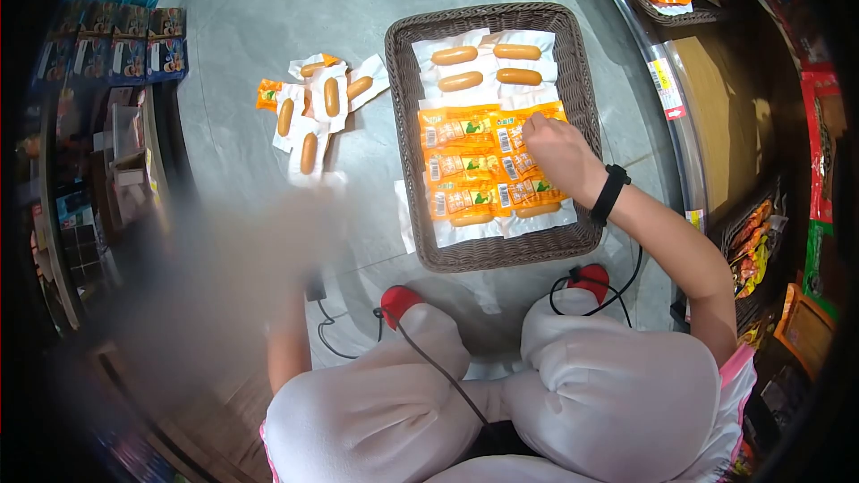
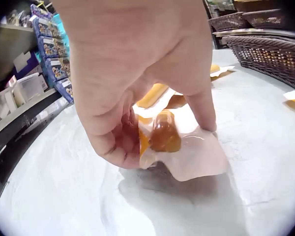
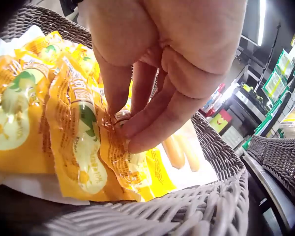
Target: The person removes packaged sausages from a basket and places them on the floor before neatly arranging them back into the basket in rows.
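In the left wrist view, my left hand (image 2: pixel 137 64) grips a sausage packet (image 2: pixel 199 155) lying on the floor, fingers curled at its orange edge and one digit on the clear film. A blur hides that hand in the head view, beside the loose pile of packets (image 1: pixel 330 98). My right hand (image 1: pixel 565 159) is over the wicker basket (image 1: pixel 586 80), at the right column of orange-faced packets (image 1: pixel 465 165). Up close, the right hand (image 3: pixel 162 64) pinches the top of an orange packet (image 3: pixel 132 164) between thumb and fingertips. Sausages (image 1: pixel 519 77) lie face up in the basket's far rows.
Shelves with blue packs (image 1: pixel 166 45) stand on the left. On the right are a shelf edge with price tags (image 1: pixel 666 88) and more baskets (image 1: pixel 753 237). Black cables (image 1: pixel 438 362) run between the person's knees and red shoes (image 1: pixel 400 301).
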Available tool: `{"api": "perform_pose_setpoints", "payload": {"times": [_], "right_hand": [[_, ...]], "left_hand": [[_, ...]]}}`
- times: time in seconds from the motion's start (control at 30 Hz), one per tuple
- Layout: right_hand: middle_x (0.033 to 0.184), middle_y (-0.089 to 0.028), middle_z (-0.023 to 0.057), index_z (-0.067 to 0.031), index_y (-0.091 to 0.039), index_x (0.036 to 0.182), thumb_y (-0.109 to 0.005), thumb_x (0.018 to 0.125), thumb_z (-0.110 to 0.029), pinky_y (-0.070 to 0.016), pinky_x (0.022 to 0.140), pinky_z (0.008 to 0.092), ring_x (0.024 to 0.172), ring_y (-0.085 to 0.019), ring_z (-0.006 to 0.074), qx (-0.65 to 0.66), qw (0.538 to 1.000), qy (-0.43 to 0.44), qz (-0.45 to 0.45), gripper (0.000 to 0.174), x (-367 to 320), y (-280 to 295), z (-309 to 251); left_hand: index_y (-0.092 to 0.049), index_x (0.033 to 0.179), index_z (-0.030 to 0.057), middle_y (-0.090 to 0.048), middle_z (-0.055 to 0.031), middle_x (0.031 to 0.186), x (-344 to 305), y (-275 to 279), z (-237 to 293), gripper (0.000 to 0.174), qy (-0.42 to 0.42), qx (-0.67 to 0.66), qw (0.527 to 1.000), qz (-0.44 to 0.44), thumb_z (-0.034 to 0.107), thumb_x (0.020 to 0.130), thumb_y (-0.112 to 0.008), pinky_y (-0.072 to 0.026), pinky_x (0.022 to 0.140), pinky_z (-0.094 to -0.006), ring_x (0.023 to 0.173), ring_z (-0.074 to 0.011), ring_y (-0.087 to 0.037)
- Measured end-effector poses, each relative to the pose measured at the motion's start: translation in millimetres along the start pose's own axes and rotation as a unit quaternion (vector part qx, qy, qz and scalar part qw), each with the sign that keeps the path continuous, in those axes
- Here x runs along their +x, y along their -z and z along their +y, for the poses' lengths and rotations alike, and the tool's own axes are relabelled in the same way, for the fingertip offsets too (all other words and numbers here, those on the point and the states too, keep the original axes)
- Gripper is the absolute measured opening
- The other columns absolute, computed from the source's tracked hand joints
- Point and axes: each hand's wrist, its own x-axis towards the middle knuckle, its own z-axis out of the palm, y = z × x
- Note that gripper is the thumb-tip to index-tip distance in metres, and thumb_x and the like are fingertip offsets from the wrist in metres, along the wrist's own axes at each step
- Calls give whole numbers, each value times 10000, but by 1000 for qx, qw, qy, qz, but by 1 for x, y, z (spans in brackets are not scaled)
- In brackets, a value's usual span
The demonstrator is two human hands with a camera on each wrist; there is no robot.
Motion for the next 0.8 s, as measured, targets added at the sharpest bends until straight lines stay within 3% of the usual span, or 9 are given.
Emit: {"api": "perform_pose_setpoints", "payload": {"times": [0.1, 0.2, 0.3, 0.37, 0.47, 0.57, 0.67, 0.77, 0.8], "right_hand": [[761, -583, 148, 17, -593, 772, -554, 696, 20, -515, 665, 343, 723, -623, 272, 2, 1000, -19, -12, 86, 2, 12, -3], [760, -580, 151, 8, -594, 785, -562, 740, -14, -508, 694, 352, 737, -617, 278, 19, 1000, -17, -8, 60, 6, 20, -11], [799, -595, 180, 8, -601, 849, -578, 821, -103, -500, 713, 354, 768, -615, 309, 122, 992, -14, -22, 116, 10, 32, -27], [842, -610, 195, 11, -602, 931, -581, 872, -181, -497, 722, 350, 802, -621, 312, 257, 964, -26, -59, 201, 14, 42, -42], [914, -628, 188, 22, -578, 1076, -577, 916, -276, -493, 737, 335, 866, -629, 260, 507, 846, -82, -144, 338, 16, 47, -59], [989, -626, 132, 56, -503, 1211, -612, 904, -287, -475, 786, 284, 949, -581, 133, 727, 635, -154, -212, 473, 11, 38, -73], [1006, -625, 138, 74, -519, 1165, -639, 883, -271, -468, 810, 273, 964, -584, 140, 681, 694, -107, -207, 462, 11, 29, -69], [986, -628, 131, 50, -567, 1090, -663, 854, -259, -468, 820, 283, 957, -591, 156, 720, 659, -134, -174, 400, 13, 31, -65], [994, -629, 115, 36, -565, 1095, -660, 859, -213, -468, 821, 277, 955, -588, 143, 679, 705, -124, -163, 356, 14, 28, -62]], "left_hand": [[-563, 876, 11, -646, -120, 858, -21, 2, 7, 414, -140, -7, 990, -14, 240, 639, -813, -494, 701, -305, 774, -193, -625], [-537, 876, 39, -632, -103, 882, -54, 18, 63, 316, -194, -18, 980, -33, 124, 681, -771, -470, 842, -346, 878, -219, -622], [-511, 909, 58, -618, -96, 974, -57, 7, 82, 260, -432, 77, 879, 185, 32, 721, -688, -380, 991, -444, 984, -270, -595], [-492, 933, 64, -605, -101, 1034, -61, 0, 96, 259, -504, 81, 829, 229, 17, 731, -648, -316, 1036, -499, 1035, -289, -568], [-452, 953, 63, -579, -123, 1147, -75, -5, 117, 253, -560, 109, 784, 245, 6, 753, -596, -259, 1071, -552, 1123, -300, -533], [-431, 968, 64, -536, -136, 1247, -88, -8, 125, 252, -591, 125, 762, 236, 23, 773, -584, -218, 1078, -591, 1197, -303, -490], [-428, 975, 62, -513, -144, 1272, -92, -15, 128, 244, -599, 130, 751, 246, 15, 783, -572, -206, 1083, -596, 1209, -317, -475], [-450, 1091, 38, -466, -166, 1314, -89, -20, 128, 330, -584, 122, 768, 234, 11, 786, -570, -199, 1090, -591, 1244, -334, -432], [-438, 1150, 32, -446, -173, 1329, -89, -21, 130, 388, -566, 134, 779, 235, 5, 785, -567, -197, 1092, -587, 1256, -341, -416]]}}
